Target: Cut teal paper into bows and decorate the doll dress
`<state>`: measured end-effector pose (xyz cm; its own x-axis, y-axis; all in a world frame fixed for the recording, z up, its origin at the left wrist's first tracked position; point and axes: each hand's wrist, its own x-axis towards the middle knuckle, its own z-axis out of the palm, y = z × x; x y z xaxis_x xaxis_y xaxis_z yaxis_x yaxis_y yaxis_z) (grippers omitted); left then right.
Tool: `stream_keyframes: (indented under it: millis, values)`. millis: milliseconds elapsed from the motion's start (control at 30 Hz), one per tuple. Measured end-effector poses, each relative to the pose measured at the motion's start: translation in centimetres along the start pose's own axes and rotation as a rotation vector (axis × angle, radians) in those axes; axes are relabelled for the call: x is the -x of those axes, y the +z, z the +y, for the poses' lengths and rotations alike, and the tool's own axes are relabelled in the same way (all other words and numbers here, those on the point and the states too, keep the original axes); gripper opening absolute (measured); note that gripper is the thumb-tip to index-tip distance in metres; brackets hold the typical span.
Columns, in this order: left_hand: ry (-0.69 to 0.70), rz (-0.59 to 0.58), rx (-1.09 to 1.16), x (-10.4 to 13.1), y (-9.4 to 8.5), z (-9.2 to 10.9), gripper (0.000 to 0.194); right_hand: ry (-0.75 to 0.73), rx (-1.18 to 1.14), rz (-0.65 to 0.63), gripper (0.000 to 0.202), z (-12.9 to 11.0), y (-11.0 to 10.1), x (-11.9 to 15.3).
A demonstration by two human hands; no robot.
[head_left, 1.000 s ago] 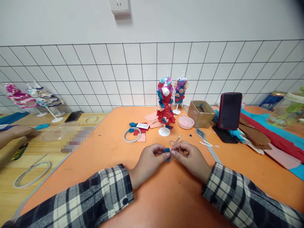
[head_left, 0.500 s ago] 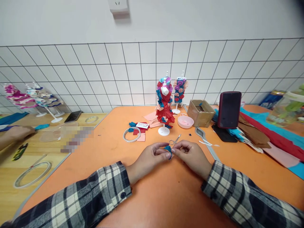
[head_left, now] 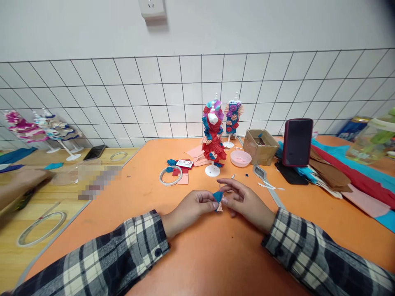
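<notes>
"What are the fingers doing?"

"The left hand's thumb and index finger are closed on the piece, a small scrap of blue with pink below. The right hand has its thumb at the piece's right side and its upper fingers spread; I can't tell whether it grips."

"How would you handle it well?"

"I'd keep the left pinch small and steady, just where the folds gather, and let the right work the loose edges with light fingertips. It looks thin, so a hard squeeze would probably crease it, and a sharp tug might tear it."

"And the pose?"

"Both hands come in low from the sides and meet over the surface, palms roughly inward. The left fingers curl under; the right hand arches more. Bringing the wrists down to rest would, I think, steady them. The plaid sleeves reach the wrists."

"What's further out?"

"The tape lies beyond the left hand. Toward the far edge stand the red dress, the bowl and the box, with the phone upright nearer the right edge."
</notes>
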<state>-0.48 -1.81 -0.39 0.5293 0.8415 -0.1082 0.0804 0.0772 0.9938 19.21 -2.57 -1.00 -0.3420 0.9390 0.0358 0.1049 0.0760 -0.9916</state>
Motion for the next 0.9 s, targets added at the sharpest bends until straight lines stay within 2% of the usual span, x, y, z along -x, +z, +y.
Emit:
stream_keyframes:
  millis: [67, 133, 167, 233, 300, 367, 433, 533, 567, 667, 767, 833, 900]
  values:
    - [0.003, -0.062, -0.036, 0.0, -0.1, 0.1, 0.015, -0.14, 0.112, -0.098, 0.059, -0.3, -0.2, 0.1]
    - [-0.017, -0.125, -0.058, -0.1, -0.3, 0.0, 0.015, -0.272, 0.246, -0.171, 0.041, -0.5, -0.5, 0.1]
    - [-0.029, -0.154, -0.07, -0.1, -0.4, 0.0, 0.015, -0.306, 0.296, -0.186, 0.03, -0.5, -0.5, 0.0]
    - [-0.051, -0.205, -0.11, -0.1, -0.6, 0.1, 0.017, -0.271, 0.327, -0.186, 0.017, -0.5, -0.7, 0.0]
    - [-0.082, -0.236, -0.162, 0.0, -0.9, 0.4, 0.019, -0.172, 0.315, -0.194, 0.016, -0.3, -0.8, -0.1]
    - [-0.118, -0.27, -0.214, 0.1, -1.0, 0.7, 0.02, -0.141, 0.307, -0.224, 0.018, -0.2, -1.0, -0.1]
    - [-0.123, -0.301, -0.253, 0.2, -1.1, 1.1, 0.019, -0.223, 0.316, -0.249, 0.021, -0.2, -1.1, -0.1]
    - [-0.089, -0.354, -0.28, 0.3, -1.2, 1.3, 0.016, -0.359, 0.327, -0.272, 0.038, -0.1, -1.1, -0.1]
    - [-0.088, -0.362, -0.287, 0.4, -1.2, 1.4, 0.016, -0.381, 0.331, -0.28, 0.039, -0.1, -1.0, 0.0]
    - [-0.113, -0.345, -0.324, 0.4, -1.3, 1.6, 0.017, -0.398, 0.352, -0.316, 0.019, -0.1, -0.8, 0.0]
    - [-0.104, -0.34, -0.328, 0.3, -1.4, 1.8, 0.018, -0.376, 0.359, -0.32, 0.011, -0.3, -0.7, 0.1]
    - [-0.068, -0.323, -0.273, 0.2, -1.3, 1.6, 0.021, -0.337, 0.36, -0.268, 0.01, -0.5, -0.8, 0.1]
    - [-0.015, -0.244, -0.23, 0.2, -1.2, 1.2, 0.026, -0.288, 0.376, -0.152, 0.009, -0.5, -0.8, 0.1]
